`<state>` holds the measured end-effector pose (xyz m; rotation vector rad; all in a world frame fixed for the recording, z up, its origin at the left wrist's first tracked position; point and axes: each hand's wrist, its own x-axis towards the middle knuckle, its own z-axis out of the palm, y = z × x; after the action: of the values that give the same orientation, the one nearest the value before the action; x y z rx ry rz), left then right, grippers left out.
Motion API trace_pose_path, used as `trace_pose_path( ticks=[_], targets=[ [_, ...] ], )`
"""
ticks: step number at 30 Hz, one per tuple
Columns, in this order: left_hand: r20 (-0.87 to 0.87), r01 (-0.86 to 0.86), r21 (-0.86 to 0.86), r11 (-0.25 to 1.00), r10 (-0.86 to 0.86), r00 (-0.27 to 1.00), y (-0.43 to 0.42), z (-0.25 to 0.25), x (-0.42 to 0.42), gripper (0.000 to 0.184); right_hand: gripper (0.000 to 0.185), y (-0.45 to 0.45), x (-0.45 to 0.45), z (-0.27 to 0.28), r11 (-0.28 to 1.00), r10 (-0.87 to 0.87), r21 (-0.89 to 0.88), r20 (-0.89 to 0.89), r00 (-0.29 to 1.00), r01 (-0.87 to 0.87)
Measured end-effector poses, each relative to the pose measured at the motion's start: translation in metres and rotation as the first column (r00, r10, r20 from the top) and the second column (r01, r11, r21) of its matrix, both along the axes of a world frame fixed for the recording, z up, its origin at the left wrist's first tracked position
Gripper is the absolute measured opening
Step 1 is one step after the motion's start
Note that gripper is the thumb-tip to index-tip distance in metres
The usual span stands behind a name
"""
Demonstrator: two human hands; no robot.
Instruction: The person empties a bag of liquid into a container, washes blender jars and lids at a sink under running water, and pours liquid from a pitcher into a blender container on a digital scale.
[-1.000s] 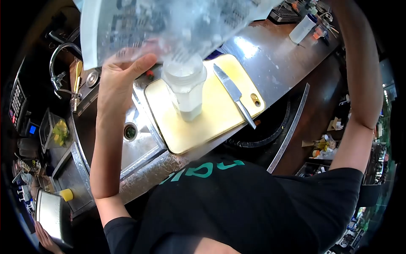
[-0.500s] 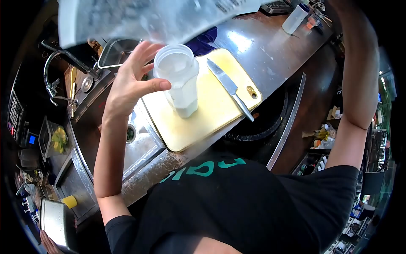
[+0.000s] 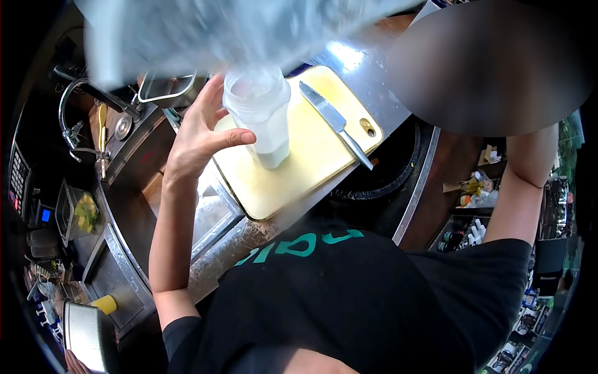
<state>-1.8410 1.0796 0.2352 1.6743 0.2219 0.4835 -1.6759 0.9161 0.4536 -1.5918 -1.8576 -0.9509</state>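
A translucent plastic jar (image 3: 266, 121), open at the top and partly filled with something white, stands upright on the yellow cutting board (image 3: 255, 196). My left hand (image 3: 202, 134) curves around the jar's left side, thumb in front and fingers behind. Above the jar hangs a large clear plastic bag (image 3: 218, 37) with pale contents, blurred and dipping toward the mouth. My right arm (image 3: 529, 165) reaches up on the right; its hand is not visible. A knife (image 3: 333, 115) lies on the board's right side, its handle past the edge.
Left of the board are a metal sink (image 3: 215, 215) and a curved faucet (image 3: 65, 103). A metal pan (image 3: 165, 90) sits behind my left hand. A black round bin (image 3: 380, 187) is below the counter edge. Another person's hand (image 3: 75, 361) touches a metal container (image 3: 87, 333).
The bag has come lower over the jar's mouth and spread to the right. A blurred grey patch now covers my right forearm. My left hand still curves around the jar.
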Motion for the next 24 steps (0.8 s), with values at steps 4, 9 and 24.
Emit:
trace_pose_path(
  ticks=[4,9,24],
  targets=[
    [0.007,0.004,-0.018,1.000,-0.004,1.000,0.002,-0.002,0.000,0.122,0.026,-0.008,0.005,0.004,0.997,0.074,0.014,-0.157,0.985,-0.073],
    [-0.005,0.023,-0.047,0.999,-0.023,1.000,-0.001,0.003,-0.001,0.121,0.026,-0.011,-0.017,-0.014,0.992,-0.092,0.079,-0.051,0.995,0.095],
    [0.125,0.058,0.034,0.998,-0.062,0.990,-0.006,-0.004,0.000,0.115,0.012,-0.019,0.019,0.009,0.997,0.050,-0.030,-0.525,0.850,-0.077]
  ],
)
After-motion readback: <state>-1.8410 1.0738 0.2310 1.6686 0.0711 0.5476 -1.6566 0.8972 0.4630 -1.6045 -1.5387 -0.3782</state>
